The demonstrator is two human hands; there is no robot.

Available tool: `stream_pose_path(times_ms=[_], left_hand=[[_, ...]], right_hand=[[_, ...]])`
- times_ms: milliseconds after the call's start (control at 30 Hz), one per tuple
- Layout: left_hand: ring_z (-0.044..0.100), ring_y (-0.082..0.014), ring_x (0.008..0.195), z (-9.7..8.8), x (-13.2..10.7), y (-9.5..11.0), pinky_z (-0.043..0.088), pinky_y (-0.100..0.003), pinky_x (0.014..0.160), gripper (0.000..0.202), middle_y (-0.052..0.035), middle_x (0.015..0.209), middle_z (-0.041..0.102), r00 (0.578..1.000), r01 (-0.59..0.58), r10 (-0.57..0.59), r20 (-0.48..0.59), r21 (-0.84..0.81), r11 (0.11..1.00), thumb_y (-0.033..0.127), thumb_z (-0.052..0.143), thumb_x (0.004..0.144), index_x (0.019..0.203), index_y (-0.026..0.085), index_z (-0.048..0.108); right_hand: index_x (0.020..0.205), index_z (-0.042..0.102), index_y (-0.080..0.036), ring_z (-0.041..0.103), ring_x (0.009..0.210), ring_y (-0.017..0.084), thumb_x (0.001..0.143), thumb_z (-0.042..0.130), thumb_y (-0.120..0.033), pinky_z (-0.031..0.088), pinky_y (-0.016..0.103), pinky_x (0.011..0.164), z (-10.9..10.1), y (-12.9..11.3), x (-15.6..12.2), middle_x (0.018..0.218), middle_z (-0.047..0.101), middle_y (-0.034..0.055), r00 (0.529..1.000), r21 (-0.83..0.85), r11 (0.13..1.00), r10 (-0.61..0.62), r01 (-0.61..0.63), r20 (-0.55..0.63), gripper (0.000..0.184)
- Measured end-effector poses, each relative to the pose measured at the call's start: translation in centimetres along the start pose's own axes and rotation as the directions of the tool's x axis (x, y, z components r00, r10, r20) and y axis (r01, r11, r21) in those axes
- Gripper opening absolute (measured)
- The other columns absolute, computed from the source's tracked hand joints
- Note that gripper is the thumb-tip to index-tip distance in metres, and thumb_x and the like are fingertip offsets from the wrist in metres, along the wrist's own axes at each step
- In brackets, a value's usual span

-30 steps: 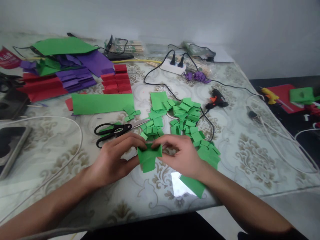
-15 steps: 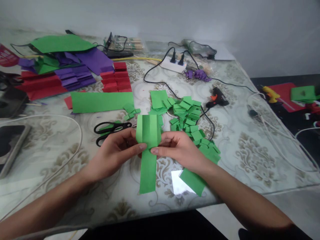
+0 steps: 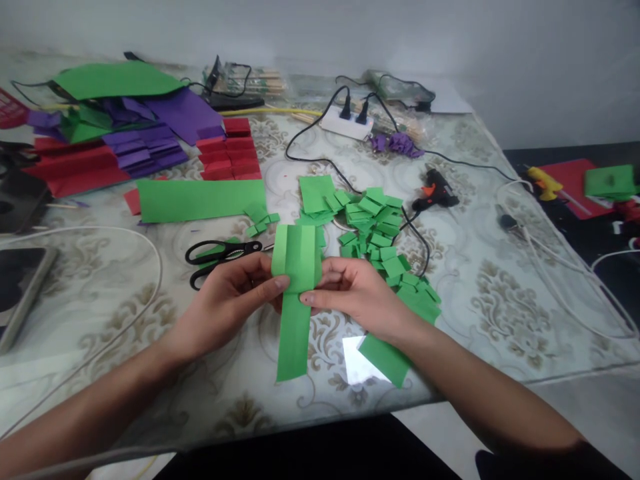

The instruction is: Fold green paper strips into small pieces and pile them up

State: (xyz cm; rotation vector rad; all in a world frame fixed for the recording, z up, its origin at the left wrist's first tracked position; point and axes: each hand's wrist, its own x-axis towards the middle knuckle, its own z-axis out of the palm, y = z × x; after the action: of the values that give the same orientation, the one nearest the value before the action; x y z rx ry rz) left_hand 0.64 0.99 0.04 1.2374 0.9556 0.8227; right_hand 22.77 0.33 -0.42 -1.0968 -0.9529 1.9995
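Observation:
Between my hands is a green paper strip [image 3: 294, 337], creased lengthwise, its wider upper part folded over and its narrow end hanging toward me. My left hand [image 3: 240, 290] pinches its left edge, thumb on the front face. On the other edge my right hand [image 3: 350, 293] does the same, thumb tip near the fold line; the fingers behind the paper are partly hidden. Black-handled scissors [image 3: 225, 253] lie just beyond my left hand, their blades partly behind the strip. Past my right hand spreads a heap of small green paper pieces [image 3: 373, 217].
A flat green strip [image 3: 200, 201] lies at the left, before folded red paper [image 3: 230, 157] and purple paper [image 3: 150, 150]. A black glue gun [image 3: 435, 192] rests at the right, its cord near a white power strip [image 3: 347, 122]. A phone [image 3: 23, 287] lies at the left edge.
The view has shifted slightly. Both hands keep their hold on the green paper strip; its lower end has swung a little to the left.

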Motion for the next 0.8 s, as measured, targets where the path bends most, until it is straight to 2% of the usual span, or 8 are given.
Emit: stream_pose_path(times_ms=[200,367,467,533,633,800], left_hand=[[0.071,-0.015,0.064,0.06,-0.01,-0.55,0.06,-0.024,0.061,0.019,-0.0002,0.073,0.074,0.999,-0.02,0.02,-0.03,-0.008,1.0,0.034,0.08,0.093,0.089,0.018,0.069],[0.07,-0.0141,0.066,0.14,-0.14,-0.59,0.059,-0.023,0.061,0.016,0.0,0.076,0.074,0.998,-0.044,0.046,-0.039,0.056,0.997,0.031,0.078,0.094,0.091,0.019,0.069],[0.07,-0.013,0.067,0.21,-0.25,-0.63,0.058,-0.021,0.062,0.014,0.0007,0.076,0.073,0.998,-0.046,0.049,-0.038,0.069,0.997,0.03,0.077,0.095,0.092,0.019,0.069],[0.07,-0.0124,0.068,0.24,-0.31,-0.65,0.058,-0.02,0.063,0.013,0.0009,0.077,0.073,0.998,-0.044,0.047,-0.036,0.071,0.997,0.03,0.077,0.095,0.093,0.019,0.07],[0.07,-0.0123,0.069,0.23,-0.35,-0.73,0.059,-0.02,0.064,0.011,0.001,0.078,0.074,0.998,-0.045,0.047,-0.031,0.057,0.997,0.028,0.076,0.096,0.094,0.019,0.07],[0.073,-0.0126,0.07,0.13,-0.38,-1.09,0.062,-0.021,0.066,0.012,0.0003,0.084,0.077,0.999,-0.037,0.038,-0.03,0.009,0.999,0.027,0.077,0.096,0.1,0.02,0.069]], right_hand=[[0.08,0.068,-0.017,0.073,0.07,0.014,0.067,0.097,-0.03,0.057,0.027,0.068,0.03,-0.19,0.02,0.075,0.074,-0.0009,1.0,-0.057,0.998,0.004,-0.005,-0.022,0.034],[0.093,0.064,-0.021,0.074,0.077,0.015,0.061,0.099,-0.023,0.058,0.029,0.077,0.04,-0.01,0.07,0.079,0.074,-0.0035,0.999,-0.077,0.997,-0.033,0.03,-0.033,0.047],[0.095,0.067,-0.021,0.075,0.083,0.018,0.066,0.097,-0.032,0.06,0.034,0.083,0.21,0.06,0.03,0.084,0.074,-0.0016,0.998,-0.085,0.995,-0.058,0.057,-0.009,0.043],[0.087,0.067,-0.021,0.073,0.078,0.016,0.07,0.096,-0.037,0.061,0.032,0.079,0.32,0.07,0.03,0.08,0.072,-0.0021,0.997,-0.087,0.994,-0.07,0.069,-0.018,0.038],[0.078,0.063,-0.021,0.069,0.069,0.013,0.07,0.096,-0.036,0.06,0.027,0.07,0.4,0.04,0.06,0.072,0.069,-0.0045,0.996,-0.081,0.994,-0.073,0.069,-0.052,0.038],[0.086,0.063,-0.021,0.072,0.07,0.014,0.071,0.096,-0.035,0.063,0.029,0.075,0.46,-0.07,0.1,0.074,0.071,-0.0044,0.998,-0.002,1.0,-0.025,0.025,-0.051,0.038]])
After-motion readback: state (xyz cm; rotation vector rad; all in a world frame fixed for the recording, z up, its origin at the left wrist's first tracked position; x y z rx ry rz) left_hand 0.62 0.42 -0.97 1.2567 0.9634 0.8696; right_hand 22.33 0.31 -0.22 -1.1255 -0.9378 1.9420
